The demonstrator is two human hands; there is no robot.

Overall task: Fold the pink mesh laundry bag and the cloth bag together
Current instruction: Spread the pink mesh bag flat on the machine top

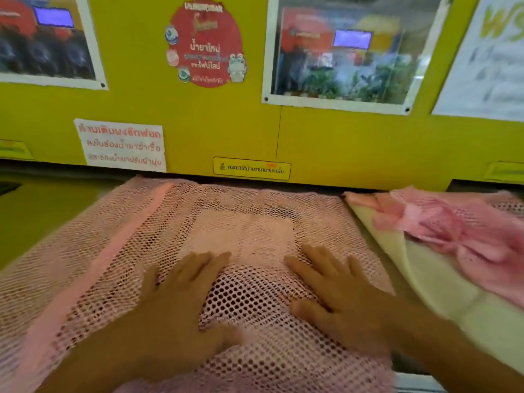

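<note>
The pink mesh laundry bag (119,251) lies spread out flat on the bench (42,211), covering most of it from the yellow wall (226,131) at the back to the near edge. A paler square patch (241,236) shows in its middle, either a label or something lying under the mesh; I cannot tell which. Both hands are on the bag, side by side but apart: the left hand (175,302) and the right hand (337,293) lie palm down with fingers straight and spread, pressing the mesh flat and gripping nothing. To the right, just beside the mesh bag, lies a cream cloth bag (442,293) with a bunched pink fabric (459,231) resting on top of it; whether that pink fabric is part of the mesh bag or a separate piece is unclear. Judging from this, the task is at an early stage: the mesh bag looks smoothed out and ready, but no fold is visible in it, and the cloth bag sits off to the side, not yet laid over or under the mesh. Bringing the two together and folding them as one seems to be all still left to do.
</note>
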